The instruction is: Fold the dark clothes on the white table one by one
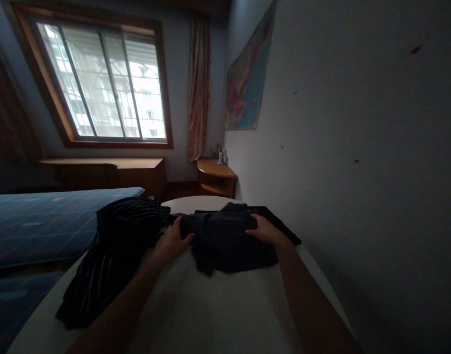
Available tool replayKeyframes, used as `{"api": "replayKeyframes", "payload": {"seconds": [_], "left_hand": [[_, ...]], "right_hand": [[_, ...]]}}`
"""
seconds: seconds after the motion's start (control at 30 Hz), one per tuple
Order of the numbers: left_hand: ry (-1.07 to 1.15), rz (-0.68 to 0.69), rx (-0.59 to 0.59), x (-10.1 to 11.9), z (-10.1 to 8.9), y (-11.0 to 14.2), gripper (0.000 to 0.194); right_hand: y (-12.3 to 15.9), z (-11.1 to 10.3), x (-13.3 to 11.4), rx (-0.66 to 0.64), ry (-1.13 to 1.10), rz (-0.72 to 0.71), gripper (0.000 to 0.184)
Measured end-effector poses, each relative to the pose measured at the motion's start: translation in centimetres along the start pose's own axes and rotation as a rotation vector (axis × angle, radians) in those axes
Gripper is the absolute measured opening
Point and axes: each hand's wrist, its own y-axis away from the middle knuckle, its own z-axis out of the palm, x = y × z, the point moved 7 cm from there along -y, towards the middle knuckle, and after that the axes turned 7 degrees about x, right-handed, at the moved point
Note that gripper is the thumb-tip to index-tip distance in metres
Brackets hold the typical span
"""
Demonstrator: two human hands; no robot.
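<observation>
A dark navy garment (233, 248) lies bunched and partly folded on a round pale table (211, 309); its exact kind is hard to make out in the dim light. At its left end, my left hand (173, 241) grips the cloth, thumb and index finger apart along the fabric. My right hand (267, 230) holds its upper right part, with the thumb on top. Some fingertips are hidden by the cloth. Left of my left hand is a heap of black striped clothing (117, 236), draped toward the table's edge. A black cloth (284, 226) shows behind the navy garment.
A bed with a blue checked mattress (44, 221) stands left of the table. The wall (358, 196) runs close along the right. Farther off are a wooden desk (137, 163), a chair back (87, 174) and a corner shelf (218, 169) with small items.
</observation>
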Motion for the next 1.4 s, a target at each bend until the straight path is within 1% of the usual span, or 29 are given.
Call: {"api": "replayKeyframes", "payload": {"seconds": [0.07, 0.13, 0.17, 0.3, 0.33, 0.37, 0.43, 0.5, 0.53, 0.6, 0.63, 0.67, 0.7, 0.73, 0.8, 0.83, 0.9, 0.93, 0.97, 1.0, 1.03, 1.1, 1.13, 1.17, 1.2, 1.23, 1.27, 1.33, 1.4], "left_hand": [[-0.099, 0.022, -0.104, 0.8, 1.0, 1.2, 0.072], [-0.121, 0.065, -0.171, 1.8, 1.8, 2.2, 0.065], [-0.116, 0.107, -0.187, 2.4, 2.1, 2.6, 0.061], [-0.074, 0.299, -0.155, 4.6, 2.8, 3.7, 0.039], [-0.069, 0.316, -0.14, 4.8, 2.7, 3.7, 0.033], [-0.062, 0.305, -0.125, 4.8, 2.5, 3.5, 0.029], [-0.032, 0.223, -0.082, 4.2, 1.6, 2.7, 0.027], [0.032, 0.107, 0.008, 3.2, -0.4, 1.4, 0.034], [0.07, 0.053, 0.067, 2.4, -1.5, 0.7, 0.035], [0.123, -0.047, 0.196, 0.6, -3.9, -0.7, 0.034], [0.124, -0.075, 0.245, -0.3, -4.8, -1.4, 0.032], [0.102, -0.096, 0.274, -1.2, -5.4, -1.9, 0.032], [0.06, -0.104, 0.277, -1.9, -5.7, -2.3, 0.035], [0.015, -0.1, 0.265, -2.5, -5.6, -2.5, 0.039], [-0.059, -0.087, 0.211, -3.1, -4.9, -2.4, 0.049], [-0.098, -0.072, 0.182, -3.0, -4.4, -2.0, 0.053], [-0.21, -0.02, 0.156, -2.1, -3.6, -0.9, 0.061], [-0.286, 0.022, 0.159, -1.2, -3.5, -0.3, 0.064], [-0.361, 0.068, 0.164, -0.3, -3.3, 0.3, 0.063], [-0.415, 0.116, 0.146, 0.7, -3.0, 0.8, 0.059], [-0.437, 0.159, 0.099, 1.5, -2.5, 1.3, 0.053], [-0.418, 0.217, -0.075, 2.5, -1.0, 2.2, 0.036], [-0.396, 0.236, -0.17, 2.7, -0.1, 2.6, 0.028], [-0.378, 0.254, -0.248, 2.8, 0.7, 3.0, 0.022], [-0.366, 0.271, -0.296, 2.8, 1.3, 3.2, 0.017], [-0.36, 0.287, -0.319, 2.9, 1.8, 3.4, 0.013], [-0.358, 0.305, -0.334, 2.8, 2.2, 3.6, 0.011], [-0.361, 0.336, -0.347, 2.8, 2.7, 3.8, 0.009], [-0.374, 0.353, -0.347, 2.8, 3.0, 3.9, 0.015]], "right_hand": [[0.3, 0.6, 0.9, -0.057, 0.068, 0.053, 0.067], [0.5, 0.6, 1.8, -0.058, 0.1, 0.103, 0.061], [0.6, 0.5, 2.2, -0.052, 0.118, 0.124, 0.058], [0.6, -0.4, 3.1, 0.02, 0.163, 0.152, 0.039], [0.5, -0.6, 3.0, 0.045, 0.162, 0.145, 0.035], [0.4, -0.9, 2.9, 0.071, 0.157, 0.136, 0.032], [0.1, -1.6, 2.4, 0.127, 0.137, 0.114, 0.027], [-0.2, -2.8, 2.1, 0.194, 0.117, 0.097, 0.027], [-0.3, -3.6, 2.0, 0.254, 0.103, 0.09, 0.028], [-0.3, -5.5, 1.9, 0.419, 0.069, 0.083, 0.03], [-0.1, -6.4, 2.0, 0.504, 0.054, 0.084, 0.029], [0.1, -7.1, 2.1, 0.571, 0.045, 0.091, 0.029], [0.3, -7.3, 2.3, 0.604, 0.047, 0.102, 0.03], [0.4, -7.3, 2.4, 0.599, 0.059, 0.114, 0.031], [0.4, -6.5, 2.5, 0.54, 0.089, 0.126, 0.033], [0.4, -6.0, 2.3, 0.508, 0.1, 0.121, 0.034], [0.4, -5.2, 1.5, 0.461, 0.104, 0.084, 0.035], [0.4, -4.8, 0.9, 0.414, 0.088, 0.053, 0.033], [0.4, -4.2, 0.1, 0.332, 0.058, 0.01, 0.029], [0.4, -3.3, -0.9, 0.213, 0.018, -0.043, 0.025], [0.7, -2.3, -2.0, 0.066, -0.027, -0.099, 0.021], [2.0, 0.0, -4.0, -0.255, -0.103, -0.18, 0.019], [2.8, 1.0, -4.8, -0.386, -0.12, -0.198, 0.021], [3.5, 1.8, -5.4, -0.484, -0.119, -0.205, 0.025], [4.1, 2.5, -5.8, -0.546, -0.101, -0.201, 0.029], [4.4, 3.1, -6.0, -0.578, -0.064, -0.197, 0.032], [4.6, 3.6, -6.1, -0.583, -0.013, -0.199, 0.035], [4.7, 4.4, -6.3, -0.556, 0.108, -0.22, 0.038], [4.8, 4.9, -6.5, -0.521, 0.202, -0.241, 0.039]]}}
